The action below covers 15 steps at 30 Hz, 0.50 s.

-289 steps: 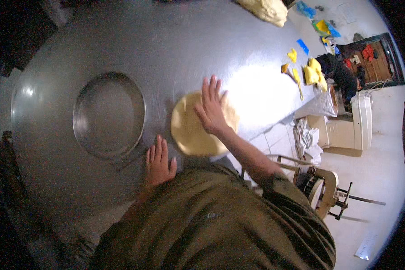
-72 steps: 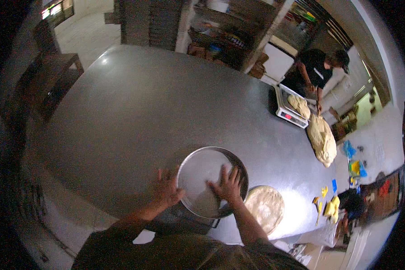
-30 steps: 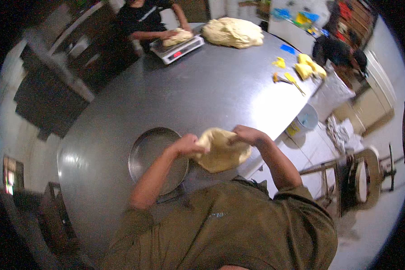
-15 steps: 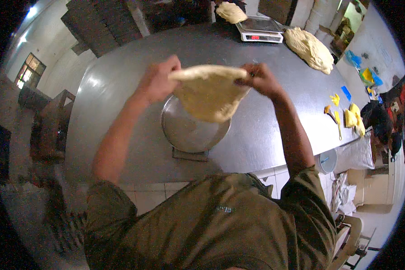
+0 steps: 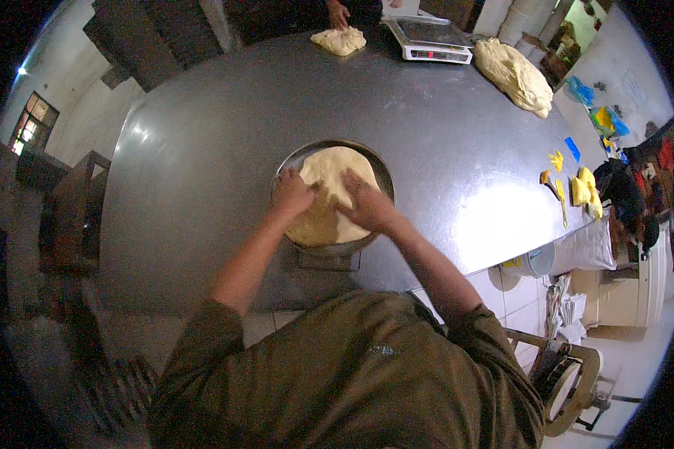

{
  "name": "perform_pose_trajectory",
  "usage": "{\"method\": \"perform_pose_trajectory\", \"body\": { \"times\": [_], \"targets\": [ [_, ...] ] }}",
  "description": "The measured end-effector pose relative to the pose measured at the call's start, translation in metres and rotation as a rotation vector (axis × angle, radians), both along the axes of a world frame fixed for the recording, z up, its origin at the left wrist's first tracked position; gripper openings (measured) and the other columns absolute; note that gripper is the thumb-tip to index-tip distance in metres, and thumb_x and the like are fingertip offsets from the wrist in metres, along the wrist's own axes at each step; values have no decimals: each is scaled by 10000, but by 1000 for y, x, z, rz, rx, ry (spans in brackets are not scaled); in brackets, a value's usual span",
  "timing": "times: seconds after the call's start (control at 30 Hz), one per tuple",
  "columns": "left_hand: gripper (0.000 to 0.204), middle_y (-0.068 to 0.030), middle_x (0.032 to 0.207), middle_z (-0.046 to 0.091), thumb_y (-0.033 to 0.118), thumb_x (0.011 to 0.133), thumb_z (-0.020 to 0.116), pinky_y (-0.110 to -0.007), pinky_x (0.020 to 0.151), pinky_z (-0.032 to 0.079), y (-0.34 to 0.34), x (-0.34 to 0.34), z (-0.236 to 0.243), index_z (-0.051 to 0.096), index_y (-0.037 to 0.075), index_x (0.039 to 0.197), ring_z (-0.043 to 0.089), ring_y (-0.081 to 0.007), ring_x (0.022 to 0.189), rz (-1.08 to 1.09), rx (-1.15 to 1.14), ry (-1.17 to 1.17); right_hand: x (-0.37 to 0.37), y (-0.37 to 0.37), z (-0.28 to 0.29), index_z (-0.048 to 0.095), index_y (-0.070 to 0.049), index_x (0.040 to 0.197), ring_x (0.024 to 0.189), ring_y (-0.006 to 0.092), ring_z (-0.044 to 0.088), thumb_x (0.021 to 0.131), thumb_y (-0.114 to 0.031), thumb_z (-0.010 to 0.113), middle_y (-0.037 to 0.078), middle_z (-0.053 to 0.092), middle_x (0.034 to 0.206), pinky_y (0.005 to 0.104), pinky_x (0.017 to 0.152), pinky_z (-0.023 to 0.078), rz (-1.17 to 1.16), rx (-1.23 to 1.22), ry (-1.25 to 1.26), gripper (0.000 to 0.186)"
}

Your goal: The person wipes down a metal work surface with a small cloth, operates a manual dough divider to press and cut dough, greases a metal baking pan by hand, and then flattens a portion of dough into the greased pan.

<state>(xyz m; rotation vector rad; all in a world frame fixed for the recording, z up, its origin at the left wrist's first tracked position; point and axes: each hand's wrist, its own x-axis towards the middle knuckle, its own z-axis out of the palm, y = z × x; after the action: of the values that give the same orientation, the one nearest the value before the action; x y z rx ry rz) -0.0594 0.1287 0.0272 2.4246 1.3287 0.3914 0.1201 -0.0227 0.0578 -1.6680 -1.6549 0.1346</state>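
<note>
A flattened sheet of pale dough (image 5: 338,165) lies in a round metal pan (image 5: 386,178) on the steel table. It covers most of the pan's bottom, and a bare strip of metal shows at the right side. My left hand (image 5: 296,194) rests on the dough's left part, its fingers apart near the rim. Over on the right part, my right hand (image 5: 368,205) presses down with fingers spread. Neither hand grips anything; both are open against the dough. Part of the dough is hidden under my hands.
Across the steel table (image 5: 217,150), a co-worker's hand (image 5: 338,15) touches a dough lump (image 5: 340,41). A white scale (image 5: 434,45) and a large dough mass (image 5: 513,78) sit at the far right. Nearer are a brush (image 5: 550,183) and a yellow cloth (image 5: 588,193).
The dough sheet, held up between both hands before, is now down in the pan, and my hands have let go of its edge. A co-worker's dough lump now lies on the table.
</note>
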Motion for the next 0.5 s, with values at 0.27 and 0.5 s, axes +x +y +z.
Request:
{"method": "perform_pose_trajectory", "body": {
  "times": [0.27,0.5],
  "targets": [
    [363,-175,949,708,271,799,857,-481,830,546,7,56,36,662,16,969,705,-350,928,-241,-311,-53,-10,-28,-28,405,39,1539,1570,442,243,838,-745,677,256,343,1653,630,1265,194,-95,-387,-370,1086],
    [525,-217,1137,686,384,860,829,-534,921,509,72,-27,64,627,29,1189,671,-385,1021,-204,90,109,13,-10,-30,338,-31,1606,1554,441,285,993,-700,469,250,317,1664,637,1252,218,132,-555,-403,917]
  ]
}}
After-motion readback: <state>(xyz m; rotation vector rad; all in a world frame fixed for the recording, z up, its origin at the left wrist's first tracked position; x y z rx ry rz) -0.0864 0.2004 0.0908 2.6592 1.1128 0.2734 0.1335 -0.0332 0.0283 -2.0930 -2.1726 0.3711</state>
